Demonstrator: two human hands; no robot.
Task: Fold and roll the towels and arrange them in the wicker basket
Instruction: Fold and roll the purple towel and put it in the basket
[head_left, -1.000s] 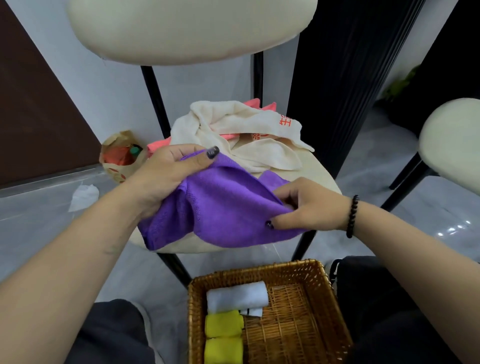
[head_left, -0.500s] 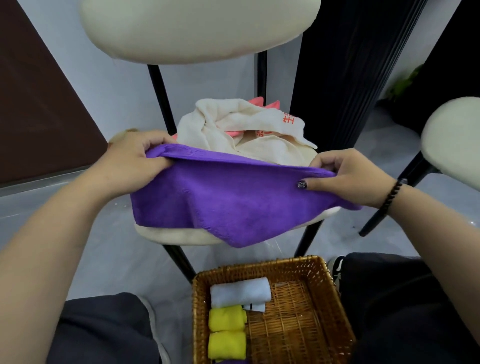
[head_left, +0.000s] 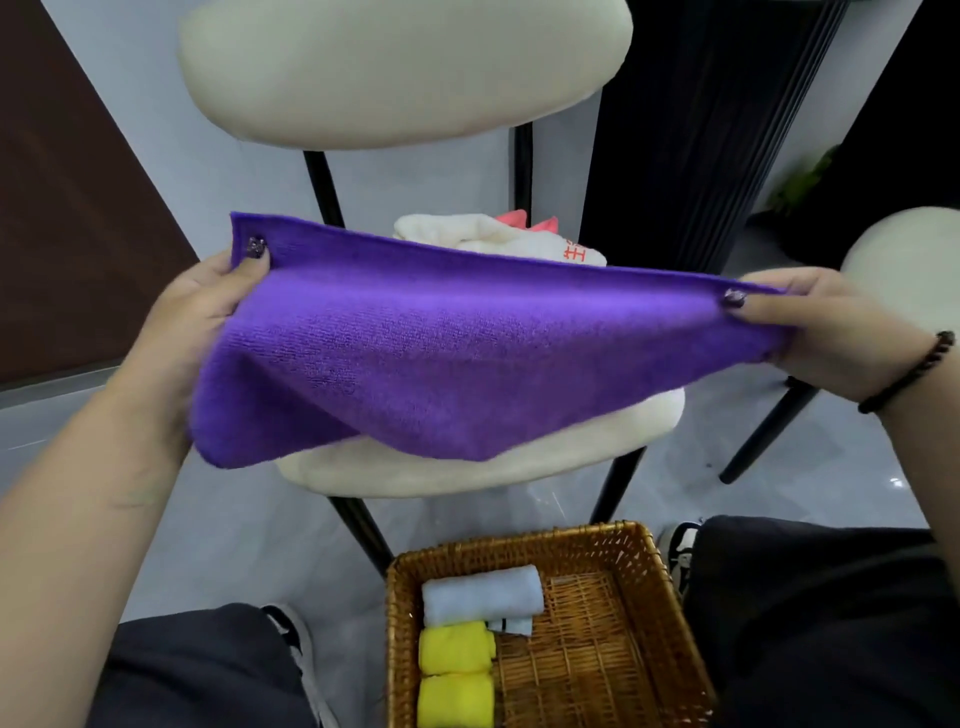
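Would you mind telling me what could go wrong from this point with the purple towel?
The purple towel is only pinched at its corners by the left hand and right hand, so it could slip. Its sagging lower edge might catch the cream towel heaped on the chair seat.

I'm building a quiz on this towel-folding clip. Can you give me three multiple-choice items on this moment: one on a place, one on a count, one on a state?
1. Where do the rolled towels lie in the wicker basket?
A. along its left side
B. along its right side
C. stacked outside it

2. How many yellow rolls show in the basket?
A. none
B. two
C. five

3. How is the purple towel held?
A. rolled tight in one hand
B. lying flat on the floor
C. stretched between both hands

Key:
1 A, the pale blue roll and the yellow ones sit against the left wall.
2 B, two lie one behind the other.
3 C, the left hand and right hand each pinch an upper corner.
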